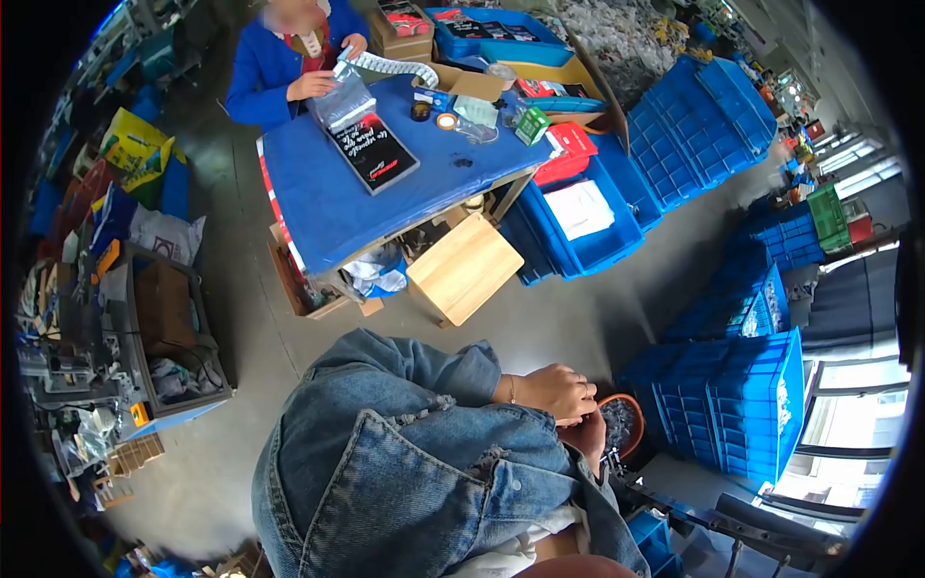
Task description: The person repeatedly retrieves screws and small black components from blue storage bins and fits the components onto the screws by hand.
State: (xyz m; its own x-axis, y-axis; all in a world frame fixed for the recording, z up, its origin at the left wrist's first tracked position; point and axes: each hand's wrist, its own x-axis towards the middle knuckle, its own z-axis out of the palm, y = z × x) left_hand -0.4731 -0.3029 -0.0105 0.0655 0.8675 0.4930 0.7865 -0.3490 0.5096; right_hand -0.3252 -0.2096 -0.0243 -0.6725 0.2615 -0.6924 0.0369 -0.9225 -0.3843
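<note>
Orange tub (639,430), frame's lower right, looks stiff, best held rimwise; can't tell whether left hand (551,391) or right hand (584,439) fingers clamp anything.

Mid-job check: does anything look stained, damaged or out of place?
Yes: dark patches mark the blue tabletop near the green box, breaking its even colour; stain or wear, I can't tell. Nothing odd shows at the left hand or right hand.
</note>
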